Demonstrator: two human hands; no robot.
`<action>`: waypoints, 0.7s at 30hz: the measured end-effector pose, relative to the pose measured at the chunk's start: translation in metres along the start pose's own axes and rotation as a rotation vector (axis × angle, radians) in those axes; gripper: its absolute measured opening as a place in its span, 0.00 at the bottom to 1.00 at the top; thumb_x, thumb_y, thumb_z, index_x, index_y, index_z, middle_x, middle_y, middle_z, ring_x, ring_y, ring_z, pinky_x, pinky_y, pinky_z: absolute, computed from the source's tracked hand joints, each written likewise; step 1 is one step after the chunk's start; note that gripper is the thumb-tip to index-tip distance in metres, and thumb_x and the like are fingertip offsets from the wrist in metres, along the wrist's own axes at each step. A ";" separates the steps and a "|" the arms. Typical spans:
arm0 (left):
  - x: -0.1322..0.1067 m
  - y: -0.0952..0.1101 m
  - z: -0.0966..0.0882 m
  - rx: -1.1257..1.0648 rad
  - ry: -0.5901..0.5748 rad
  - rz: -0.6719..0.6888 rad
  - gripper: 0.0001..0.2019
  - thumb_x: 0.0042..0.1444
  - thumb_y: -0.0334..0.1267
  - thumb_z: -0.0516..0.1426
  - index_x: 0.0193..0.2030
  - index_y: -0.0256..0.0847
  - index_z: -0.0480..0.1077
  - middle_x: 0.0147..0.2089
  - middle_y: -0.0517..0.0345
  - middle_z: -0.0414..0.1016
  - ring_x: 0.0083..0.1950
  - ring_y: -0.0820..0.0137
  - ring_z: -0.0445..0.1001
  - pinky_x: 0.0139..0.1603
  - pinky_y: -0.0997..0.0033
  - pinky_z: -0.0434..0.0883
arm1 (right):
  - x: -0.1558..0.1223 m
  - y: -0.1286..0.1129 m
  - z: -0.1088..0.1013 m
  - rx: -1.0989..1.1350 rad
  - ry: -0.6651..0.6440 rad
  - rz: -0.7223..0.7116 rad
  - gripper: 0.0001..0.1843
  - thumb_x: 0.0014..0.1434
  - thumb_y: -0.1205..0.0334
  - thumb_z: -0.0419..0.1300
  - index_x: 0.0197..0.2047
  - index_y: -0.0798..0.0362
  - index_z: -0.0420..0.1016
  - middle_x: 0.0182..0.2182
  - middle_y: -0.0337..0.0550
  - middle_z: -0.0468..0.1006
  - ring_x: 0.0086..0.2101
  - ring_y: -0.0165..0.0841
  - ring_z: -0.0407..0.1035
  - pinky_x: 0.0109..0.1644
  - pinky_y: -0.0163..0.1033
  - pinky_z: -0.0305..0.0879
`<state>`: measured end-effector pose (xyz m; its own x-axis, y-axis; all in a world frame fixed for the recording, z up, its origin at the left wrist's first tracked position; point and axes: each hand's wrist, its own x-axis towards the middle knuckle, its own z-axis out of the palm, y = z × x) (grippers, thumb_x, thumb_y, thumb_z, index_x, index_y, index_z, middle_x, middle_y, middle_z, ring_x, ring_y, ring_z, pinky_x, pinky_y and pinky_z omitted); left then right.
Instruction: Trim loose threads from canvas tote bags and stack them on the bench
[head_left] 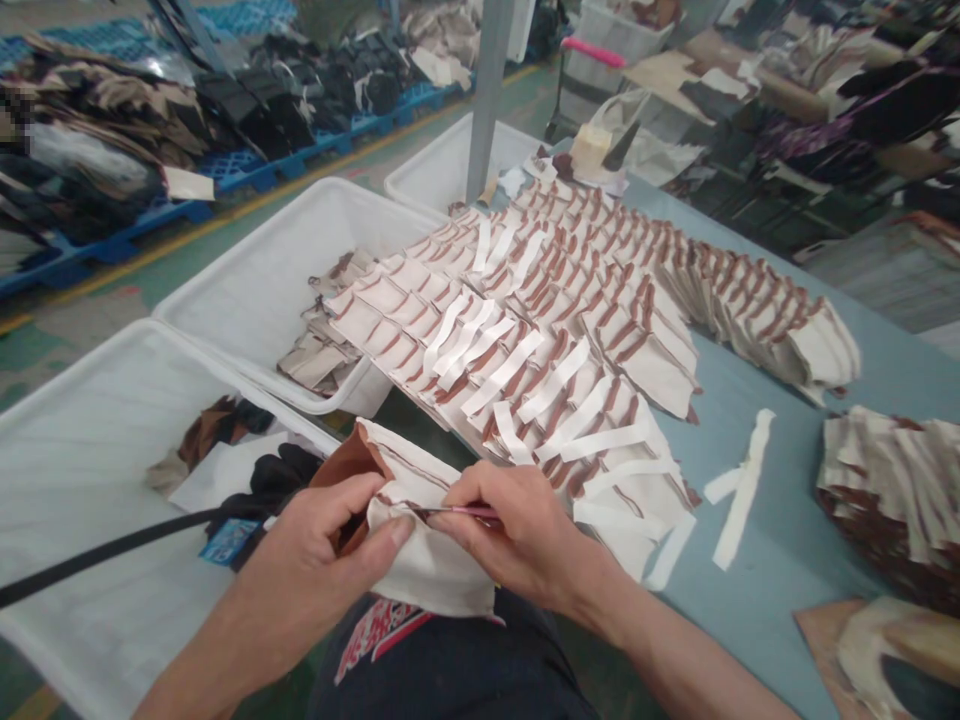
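My left hand (330, 545) is closed on a cream and brown cut piece (424, 560), thumb pressed on its upper face, holding it over my lap. My right hand (517, 530) pinches a thin pink-handled tool (465, 512) whose tip lies on the piece near the left thumb. Just beyond the hands, rows of overlapping cream pieces with brown edges (540, 330) cover the blue-grey table (772, 540). White strips (559, 380) lie across several of these pieces.
Three white bins stand to the left: the near one (82, 450) holds dark scraps, the middle one (255, 290) holds cut pieces. Loose white strips (742, 490) and another stack (892, 490) lie at right. A grey post (491, 90) rises behind. A black strap (112, 550) crosses the near bin.
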<state>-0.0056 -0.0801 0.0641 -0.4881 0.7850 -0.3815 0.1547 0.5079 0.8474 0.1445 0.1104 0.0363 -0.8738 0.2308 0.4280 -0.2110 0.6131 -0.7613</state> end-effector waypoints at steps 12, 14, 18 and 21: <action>0.009 0.004 0.004 -0.064 -0.043 0.003 0.12 0.65 0.47 0.62 0.42 0.43 0.84 0.32 0.62 0.84 0.30 0.67 0.75 0.30 0.76 0.71 | 0.001 0.014 0.012 -0.081 0.031 -0.172 0.18 0.86 0.56 0.54 0.40 0.49 0.71 0.26 0.35 0.77 0.24 0.29 0.69 0.30 0.34 0.61; 0.009 0.004 0.004 -0.097 -0.058 -0.020 0.12 0.65 0.47 0.62 0.42 0.42 0.84 0.34 0.61 0.85 0.32 0.66 0.78 0.32 0.76 0.73 | 0.001 0.015 0.014 -0.126 0.073 -0.228 0.18 0.87 0.58 0.52 0.40 0.49 0.70 0.25 0.35 0.75 0.24 0.29 0.69 0.29 0.35 0.60; 0.010 0.009 0.005 -0.158 -0.060 -0.085 0.14 0.64 0.47 0.64 0.45 0.41 0.85 0.36 0.59 0.88 0.35 0.63 0.81 0.34 0.75 0.76 | -0.001 0.007 0.019 0.017 0.110 -0.061 0.15 0.84 0.58 0.57 0.40 0.49 0.70 0.25 0.34 0.74 0.24 0.29 0.67 0.29 0.35 0.60; 0.009 0.019 0.010 -0.188 -0.001 -0.091 0.14 0.61 0.49 0.64 0.42 0.41 0.86 0.34 0.59 0.87 0.33 0.64 0.79 0.33 0.75 0.75 | -0.005 0.001 0.021 0.294 0.012 0.288 0.16 0.81 0.54 0.61 0.38 0.49 0.69 0.24 0.29 0.69 0.22 0.26 0.61 0.26 0.32 0.58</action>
<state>0.0016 -0.0601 0.0728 -0.4922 0.7390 -0.4600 -0.0534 0.5019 0.8633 0.1391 0.0944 0.0231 -0.9105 0.3716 0.1814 -0.0763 0.2802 -0.9569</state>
